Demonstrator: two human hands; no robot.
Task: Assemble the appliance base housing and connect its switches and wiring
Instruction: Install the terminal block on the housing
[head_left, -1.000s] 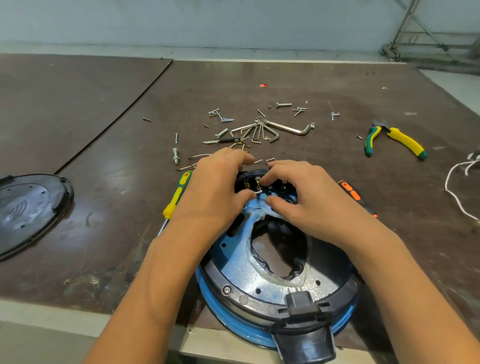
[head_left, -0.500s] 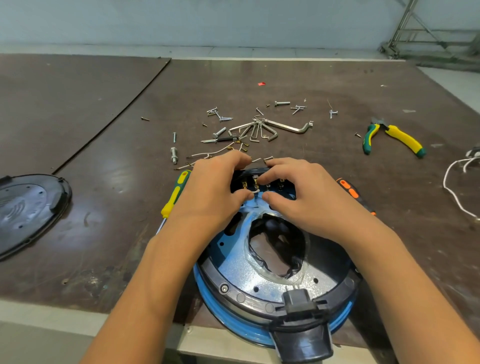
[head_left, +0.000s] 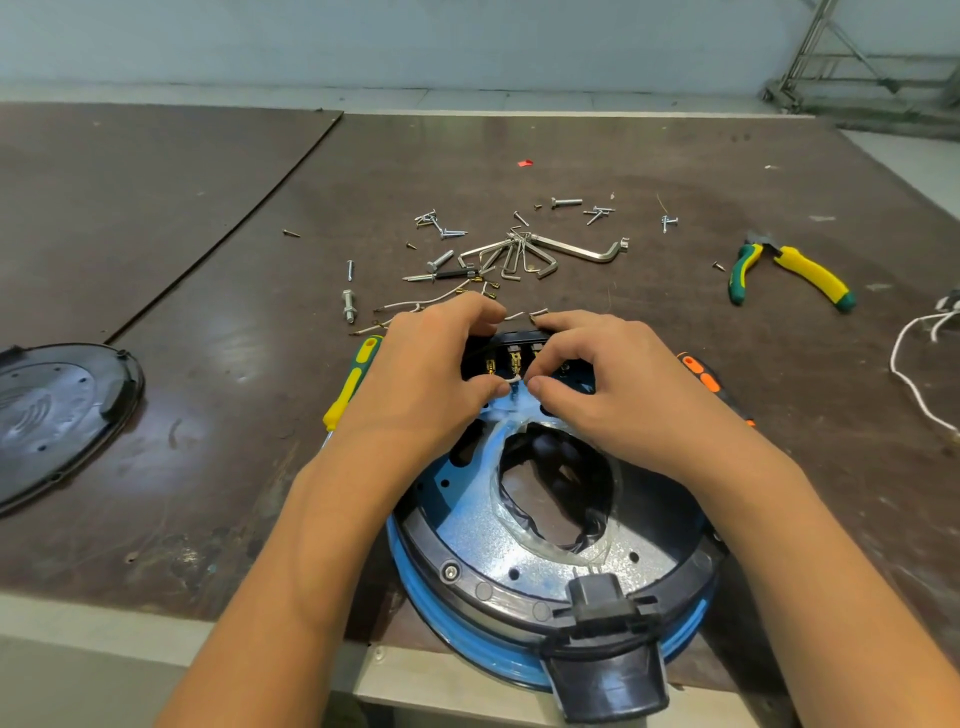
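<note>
Now the left hand (head_left: 431, 374) and right hand (head_left: 597, 387) meet at the far rim of the base housing (head_left: 467, 540), each pinching a short white wire (head_left: 512, 382) lying left-to-right, just near of the switch block (head_left: 511, 351), both hands equally close.

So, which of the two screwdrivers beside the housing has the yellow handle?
The yellow-green screwdriver, lying by the left hand. The other screwdriver, by the right hand, has an orange and black handle.
</note>
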